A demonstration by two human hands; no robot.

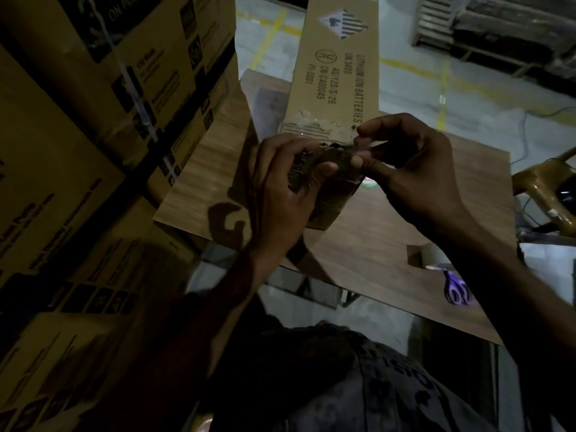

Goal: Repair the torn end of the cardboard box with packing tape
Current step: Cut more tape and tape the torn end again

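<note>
You hold the cardboard box up over the bench, its long printed face stretching away from you and its torn end nearest you, where the corrugated layer shows ragged and pale. Your left hand grips the box just below that tear, fingers curled round its left side and the thumb pressed flat on the dark near flap. Your right hand is at the box's right corner, forefinger and thumb pinching what looks like clear tape against the torn edge; the strip is too blurred to trace its full length. Well to the right of the box and nearer you, purple-handled scissors lie on the bench. Left of the box, stacked cartons rise in shadow.
</note>
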